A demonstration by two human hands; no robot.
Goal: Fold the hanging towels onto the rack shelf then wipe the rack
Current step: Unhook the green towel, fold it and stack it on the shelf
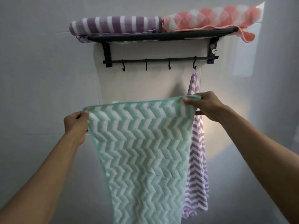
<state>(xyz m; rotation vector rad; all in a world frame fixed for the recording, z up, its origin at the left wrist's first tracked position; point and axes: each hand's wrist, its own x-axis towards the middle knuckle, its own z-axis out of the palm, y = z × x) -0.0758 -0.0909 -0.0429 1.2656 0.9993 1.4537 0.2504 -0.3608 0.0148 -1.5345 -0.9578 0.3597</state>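
Note:
I hold a green-and-white zigzag towel (142, 151) spread flat in front of me, below the rack. My left hand (76, 123) pinches its top left corner and my right hand (203, 107) pinches its top right corner. The black wall rack (161, 35) is above, with a lower bar carrying several hooks (146, 64). A purple-and-white zigzag towel (196, 151) hangs from the rightmost hook, partly hidden behind the green towel. On the shelf lie a folded purple-striped towel (116, 25) at the left and a folded pink checked towel (210, 16) at the right.
The rack is fixed to a pale tiled wall (40, 70). A corner of the pink towel droops over the shelf's right end (247, 37). The three left hooks hold nothing.

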